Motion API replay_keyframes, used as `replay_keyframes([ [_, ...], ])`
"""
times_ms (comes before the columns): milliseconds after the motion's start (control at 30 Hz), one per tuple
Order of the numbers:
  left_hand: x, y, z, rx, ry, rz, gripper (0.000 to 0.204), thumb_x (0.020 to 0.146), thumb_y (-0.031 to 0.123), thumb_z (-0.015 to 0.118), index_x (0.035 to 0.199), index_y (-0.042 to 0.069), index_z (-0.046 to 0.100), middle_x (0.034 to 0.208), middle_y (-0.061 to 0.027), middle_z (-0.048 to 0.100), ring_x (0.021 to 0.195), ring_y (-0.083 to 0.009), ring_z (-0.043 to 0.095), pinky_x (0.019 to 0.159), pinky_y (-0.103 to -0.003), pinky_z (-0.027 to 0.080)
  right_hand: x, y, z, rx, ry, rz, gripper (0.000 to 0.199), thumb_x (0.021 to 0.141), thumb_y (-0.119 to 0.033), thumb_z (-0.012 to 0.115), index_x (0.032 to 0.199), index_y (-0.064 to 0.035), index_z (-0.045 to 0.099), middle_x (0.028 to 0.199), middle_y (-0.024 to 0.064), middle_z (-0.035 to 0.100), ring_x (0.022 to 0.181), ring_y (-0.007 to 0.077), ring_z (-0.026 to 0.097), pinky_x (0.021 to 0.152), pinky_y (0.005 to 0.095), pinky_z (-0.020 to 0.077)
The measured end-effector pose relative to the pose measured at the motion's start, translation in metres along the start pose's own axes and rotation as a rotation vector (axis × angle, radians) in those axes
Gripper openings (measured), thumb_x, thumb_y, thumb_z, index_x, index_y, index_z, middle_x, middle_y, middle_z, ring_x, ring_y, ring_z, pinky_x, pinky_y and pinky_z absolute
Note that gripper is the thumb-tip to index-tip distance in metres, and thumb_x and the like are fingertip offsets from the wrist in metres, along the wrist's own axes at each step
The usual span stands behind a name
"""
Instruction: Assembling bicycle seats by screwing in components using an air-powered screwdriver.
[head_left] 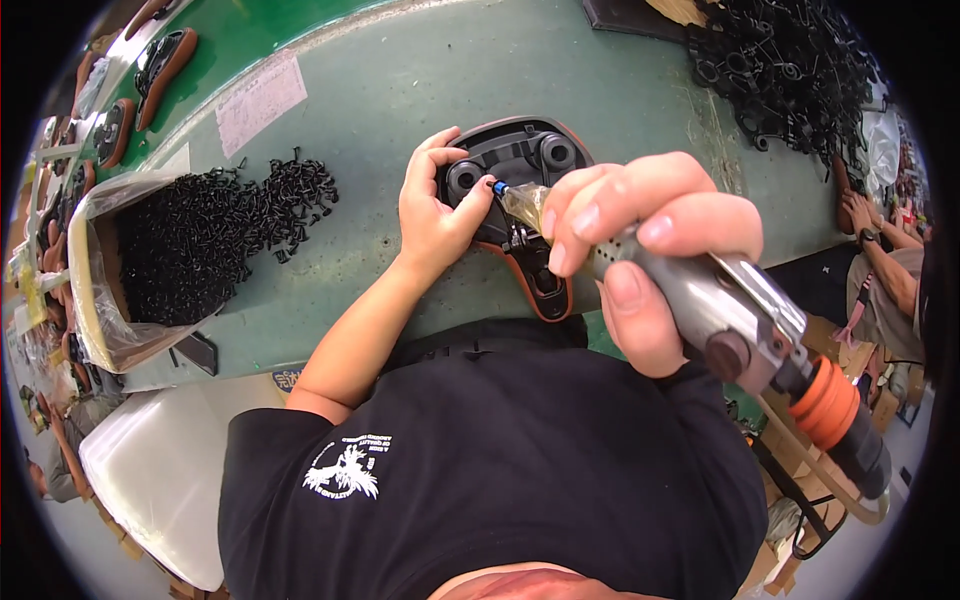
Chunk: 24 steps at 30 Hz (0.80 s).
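Note:
A black bike saddle [506,158] with a brown-orange edge lies underside up on the workbench in front of me, narrow end toward my body. Two round black sockets sit in its wide part. My left hand [432,222] grips its left side, fingers round the edge and thumb over the underside. In my right hand [650,225] is a silver air screwdriver [690,300] with an orange collar. Its blue-ringed bit [500,188] points at the saddle, close to my left thumb. Whether a screw sits on the tip is too small to tell.
Black screws [190,245] spill from a plastic-lined box [92,300] onto the green workbench [400,80] at left. Black parts [785,70] are heaped at the far right. More saddles [165,75] lie at the far left. Another person's hand [860,212] shows at right.

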<state>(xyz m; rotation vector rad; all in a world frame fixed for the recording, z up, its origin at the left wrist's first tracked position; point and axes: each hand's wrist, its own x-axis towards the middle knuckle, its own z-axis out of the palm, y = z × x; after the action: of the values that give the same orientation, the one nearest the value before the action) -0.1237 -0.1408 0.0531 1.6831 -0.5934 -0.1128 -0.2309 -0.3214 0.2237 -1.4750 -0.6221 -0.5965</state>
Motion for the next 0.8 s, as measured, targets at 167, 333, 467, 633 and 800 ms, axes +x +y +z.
replay_keyframes([
  [167,0.000,0.001,0.006,-0.241,0.098,-0.013,0.034,0.084,0.012,0.084,0.110,-0.002,0.069,0.136,-0.0228,0.071,0.129,-0.0367,0.067,0.117,-0.047,0.047,0.001,0.020,0.014,-0.012,0.063,0.099,0.034,0.096,0.004,0.062,0.126,-0.0087,0.051,0.115,0.0192,0.063,0.081,0.0250,0.068,0.088,0.0510,0.0586],
  [333,0.005,-0.017,0.007,-0.197,0.101,0.208,0.032,0.078,0.010,0.086,0.105,0.001,0.071,0.119,-0.0147,0.078,0.126,-0.0380,0.069,0.115,-0.051,0.050,0.010,0.033,0.032,-0.070,-0.002,0.198,0.030,0.096,0.006,0.062,0.121,-0.0071,0.052,0.111,0.0191,0.065,0.084,0.0257,0.069,0.088,0.0493,0.0596],
  [467,0.000,-0.016,0.004,-0.170,0.146,0.187,0.037,0.077,0.018,0.092,0.106,0.004,0.074,0.116,-0.0098,0.079,0.127,-0.0376,0.069,0.110,-0.048,0.054,0.010,0.051,0.042,-0.220,-0.110,0.203,0.032,0.093,0.009,0.061,0.120,-0.0072,0.052,0.109,0.0196,0.067,0.086,0.0254,0.070,0.089,0.0466,0.0611],
  [633,-0.002,-0.010,0.002,-0.159,0.172,0.123,0.036,0.077,0.020,0.091,0.107,0.006,0.075,0.115,-0.0084,0.079,0.128,-0.0357,0.069,0.109,-0.046,0.055,0.015,0.065,0.048,-0.184,-0.154,0.224,0.026,0.093,0.012,0.062,0.111,-0.0045,0.054,0.101,0.0176,0.070,0.083,0.0251,0.070,0.086,0.0440,0.0618],
  [800,-0.003,-0.011,0.002,-0.138,0.176,0.122,0.038,0.075,0.022,0.092,0.105,0.006,0.074,0.115,-0.0092,0.079,0.129,-0.0354,0.069,0.108,-0.045,0.055,0.008,0.089,0.046,-0.210,-0.150,0.239,0.026,0.093,0.012,0.064,0.113,-0.0033,0.054,0.105,0.0206,0.072,0.082,0.0253,0.070,0.085,0.0438,0.0616],
])
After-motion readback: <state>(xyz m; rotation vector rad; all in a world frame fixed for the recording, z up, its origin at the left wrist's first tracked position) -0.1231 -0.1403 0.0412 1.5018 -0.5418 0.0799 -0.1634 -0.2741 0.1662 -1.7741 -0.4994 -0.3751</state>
